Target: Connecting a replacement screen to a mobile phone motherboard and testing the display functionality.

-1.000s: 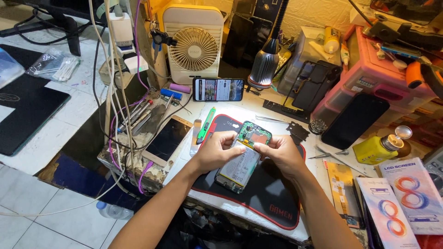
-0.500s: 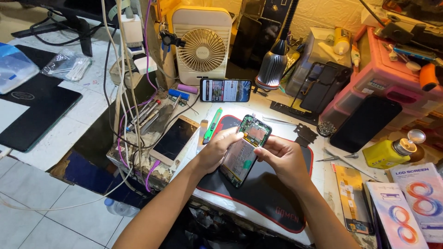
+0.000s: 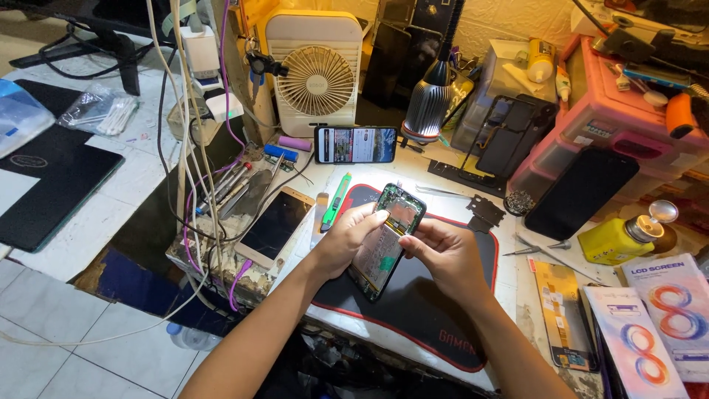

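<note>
An opened smartphone (image 3: 386, 242) with its back cover off shows a green circuit board and a pale battery. It is held tilted above a black mat with a red edge (image 3: 413, 310). My left hand (image 3: 346, 238) grips the phone's left side, thumb on the board. My right hand (image 3: 443, 255) holds the right side, fingertips pressed on the upper part near the board.
A lit phone (image 3: 355, 144) leans below a small cream fan (image 3: 317, 74). A gold phone (image 3: 276, 225) lies left beside tools and hanging cables. A green utility knife (image 3: 336, 201), tweezers (image 3: 550, 251), a yellow bottle (image 3: 619, 238), pink drawers (image 3: 613, 125) and screen boxes (image 3: 657, 325) crowd the bench.
Both hands stay on the opened phone, turning it slightly more upright. The camera has shifted a little, so the bench appears further right and lower.
</note>
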